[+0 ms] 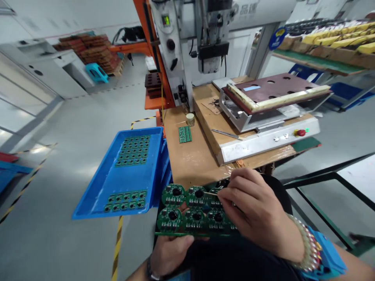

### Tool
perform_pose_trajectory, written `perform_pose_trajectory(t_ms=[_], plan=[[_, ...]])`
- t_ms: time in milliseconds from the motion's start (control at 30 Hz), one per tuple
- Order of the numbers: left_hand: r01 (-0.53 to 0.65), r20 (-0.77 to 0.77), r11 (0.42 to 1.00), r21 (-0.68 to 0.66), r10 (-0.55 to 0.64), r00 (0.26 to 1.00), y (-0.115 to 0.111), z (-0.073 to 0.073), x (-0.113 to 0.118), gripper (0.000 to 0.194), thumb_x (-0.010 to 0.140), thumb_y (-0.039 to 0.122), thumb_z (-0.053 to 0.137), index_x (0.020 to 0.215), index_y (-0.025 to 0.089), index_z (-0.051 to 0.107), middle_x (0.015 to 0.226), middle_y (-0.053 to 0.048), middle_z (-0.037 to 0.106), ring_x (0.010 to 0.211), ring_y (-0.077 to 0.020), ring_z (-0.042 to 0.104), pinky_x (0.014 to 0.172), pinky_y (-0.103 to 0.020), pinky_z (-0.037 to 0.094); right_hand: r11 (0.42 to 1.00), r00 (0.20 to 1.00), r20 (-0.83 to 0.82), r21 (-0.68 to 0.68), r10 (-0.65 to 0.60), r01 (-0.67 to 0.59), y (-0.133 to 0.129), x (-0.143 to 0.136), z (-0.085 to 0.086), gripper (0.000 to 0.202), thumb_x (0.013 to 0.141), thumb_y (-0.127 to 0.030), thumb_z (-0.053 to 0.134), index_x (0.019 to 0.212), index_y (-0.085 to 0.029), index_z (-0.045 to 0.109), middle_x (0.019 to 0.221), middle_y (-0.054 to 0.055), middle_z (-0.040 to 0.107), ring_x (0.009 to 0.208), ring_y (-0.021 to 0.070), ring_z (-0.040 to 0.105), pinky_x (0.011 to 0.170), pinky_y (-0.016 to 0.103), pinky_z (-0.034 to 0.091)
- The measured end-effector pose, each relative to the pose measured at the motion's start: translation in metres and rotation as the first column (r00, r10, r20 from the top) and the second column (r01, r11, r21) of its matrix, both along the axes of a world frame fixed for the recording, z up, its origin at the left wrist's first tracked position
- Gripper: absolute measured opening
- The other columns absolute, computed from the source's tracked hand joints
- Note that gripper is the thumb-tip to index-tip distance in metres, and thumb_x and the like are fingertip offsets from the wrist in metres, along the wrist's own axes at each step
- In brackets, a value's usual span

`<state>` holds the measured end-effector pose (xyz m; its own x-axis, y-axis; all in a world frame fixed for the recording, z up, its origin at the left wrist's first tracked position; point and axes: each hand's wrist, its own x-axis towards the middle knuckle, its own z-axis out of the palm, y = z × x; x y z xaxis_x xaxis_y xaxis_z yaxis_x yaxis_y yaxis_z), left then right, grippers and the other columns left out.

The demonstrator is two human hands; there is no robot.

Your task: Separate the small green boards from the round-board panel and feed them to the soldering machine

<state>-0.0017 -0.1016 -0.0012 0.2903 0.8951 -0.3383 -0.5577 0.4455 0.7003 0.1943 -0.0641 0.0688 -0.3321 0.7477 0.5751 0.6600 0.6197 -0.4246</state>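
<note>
A green circuit board panel with rounded sections, each bearing a black round blob, lies tilted above my lap. My left hand grips its near edge, thumb on top and the other fingers mostly hidden beneath. Over the panel's right part, my right hand pinches a thin pale stick. The stick's tip points at the black blob of the upper middle section; whether it touches I cannot tell. My right hand hides the panel's right end.
At left, a blue tray holds several circuit boards. On the wooden bench stand a small round jar and a small green board. A machine with a brown fixture plate, tweezers and a red button occupies the right.
</note>
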Motion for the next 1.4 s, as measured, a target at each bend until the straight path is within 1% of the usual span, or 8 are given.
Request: perform_pose_trajectory(t_ms=[100,267,433,633,867,1100,1267,1400], plan=[[0.009,0.003,1.000,-0.001,-0.009,1.000,-0.001,-0.003,-0.002,0.045,0.062,0.017,0.076,0.102,0.035,0.068,0.098,0.001,0.073,0.075,-0.0249,0.068,0.069,-0.042,0.054,1.000,1.000,0.009,-0.011,-0.002,0.002,-0.001,-0.001,0.001,0.011,0.079,-0.008,0.054,0.076,-0.014,0.063,0.066,0.004,0.054,0.078,0.0178,0.048,0.072,0.034,0.044],[0.054,0.024,0.994,0.091,-0.056,0.998,0.001,-0.008,-0.003,0.046,0.065,0.019,0.074,0.106,0.038,0.066,0.100,0.002,0.073,0.077,-0.0247,0.068,0.068,-0.041,0.055,1.000,1.000,-0.002,-0.009,0.019,-0.019,-0.001,-0.004,-0.001,0.010,0.079,-0.008,0.055,0.077,-0.013,0.063,0.066,0.004,0.055,0.078,0.0169,0.046,0.073,0.033,0.044],[0.034,0.005,0.999,0.037,-0.034,0.999,0.000,-0.004,-0.002,0.046,0.063,0.021,0.076,0.106,0.032,0.067,0.097,-0.002,0.073,0.074,-0.0253,0.067,0.069,-0.043,0.054,0.999,0.999,0.001,-0.033,0.038,-0.038,-0.002,-0.006,-0.004,0.009,0.079,-0.008,0.055,0.078,-0.013,0.063,0.067,0.004,0.055,0.079,0.0170,0.046,0.075,0.033,0.043],[0.013,0.039,0.998,0.064,-0.016,0.999,0.000,-0.003,-0.002,0.047,0.064,0.017,0.074,0.108,0.032,0.067,0.100,-0.002,0.073,0.082,-0.0259,0.067,0.071,-0.040,0.055,0.998,0.999,-0.001,-0.039,0.052,-0.052,-0.004,-0.006,-0.003,0.010,0.078,-0.007,0.055,0.079,-0.013,0.063,0.065,0.003,0.054,0.078,0.0171,0.046,0.072,0.033,0.043],[0.027,0.038,0.991,0.127,-0.032,0.999,0.001,-0.011,-0.003,0.048,0.065,0.014,0.072,0.107,0.036,0.067,0.094,0.002,0.074,0.072,-0.0243,0.068,0.069,-0.039,0.056,1.000,1.000,0.015,-0.019,0.015,-0.015,-0.004,-0.001,0.000,0.010,0.079,-0.008,0.055,0.077,-0.013,0.063,0.065,0.004,0.054,0.079,0.0182,0.046,0.071,0.034,0.044],[-0.029,0.005,0.999,-0.018,0.029,1.000,-0.003,0.000,0.000,0.047,0.058,0.017,0.077,0.101,0.036,0.070,0.089,0.002,0.075,0.072,-0.0251,0.068,0.071,-0.042,0.055,1.000,1.000,0.017,-0.024,0.015,-0.014,-0.003,-0.002,0.001,0.010,0.079,-0.009,0.055,0.076,-0.013,0.063,0.066,0.004,0.054,0.078,0.0173,0.047,0.073,0.035,0.044],[-0.017,-0.026,1.000,-0.005,0.017,1.000,-0.001,0.001,0.000,0.046,0.057,0.019,0.078,0.099,0.037,0.070,0.088,0.003,0.075,0.077,-0.0250,0.068,0.074,-0.039,0.054,1.000,1.000,0.003,-0.004,0.006,-0.006,-0.003,-0.001,0.000,0.009,0.078,-0.007,0.056,0.075,-0.012,0.063,0.065,0.005,0.054,0.078,0.0176,0.046,0.072,0.035,0.043],[-0.007,0.016,0.999,0.036,0.007,1.000,0.000,-0.002,-0.001,0.049,0.059,0.016,0.076,0.100,0.041,0.069,0.097,0.003,0.074,0.077,-0.0255,0.068,0.067,-0.039,0.056,1.000,1.000,0.007,-0.029,0.012,-0.012,-0.006,-0.001,-0.002,0.010,0.077,-0.007,0.055,0.072,-0.013,0.062,0.064,0.004,0.052,0.078,0.0175,0.045,0.071,0.034,0.042]])
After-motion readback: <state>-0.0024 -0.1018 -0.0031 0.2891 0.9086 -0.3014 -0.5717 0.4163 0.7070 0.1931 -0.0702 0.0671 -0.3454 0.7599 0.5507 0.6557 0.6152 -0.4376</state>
